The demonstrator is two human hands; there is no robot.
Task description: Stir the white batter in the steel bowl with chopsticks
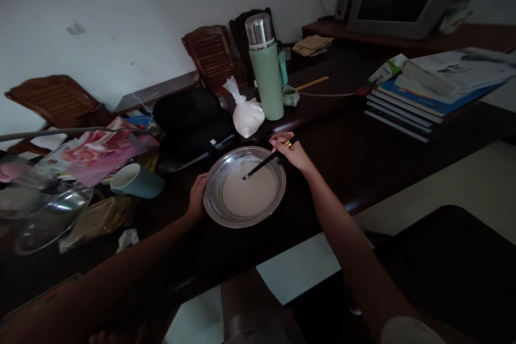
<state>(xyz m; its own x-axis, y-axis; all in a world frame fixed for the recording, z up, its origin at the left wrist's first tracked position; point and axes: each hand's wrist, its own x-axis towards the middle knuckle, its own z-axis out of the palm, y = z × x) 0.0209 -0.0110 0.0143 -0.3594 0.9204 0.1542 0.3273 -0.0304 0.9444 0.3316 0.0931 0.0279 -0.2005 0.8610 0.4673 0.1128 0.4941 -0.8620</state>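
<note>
A shallow metal basin (212, 205) sits on the dark table, with a smooth, pale whitish mixture (250, 191) in it. My left hand (197, 193) grips the basin's left rim. Black chopsticks (264, 162) with gold bands are in the closed fingers of my right hand (289, 149), above the right side of the rim. They slant down to the left, their tips at the mixture's surface. Just behind the basin stands a knotted clear bag of white powder (248, 115). Beside that bag is a tall green thermos (267, 80) with a silver cap.
To the left are a blue mug (137, 180), a glass lid (54, 220), a brown package (99, 220) and pink plastic bags (105, 150). A black bag (193, 123) lies behind the basin. Stacked books (419, 102) are at the right, and a small green cup (290, 95) is by the thermos.
</note>
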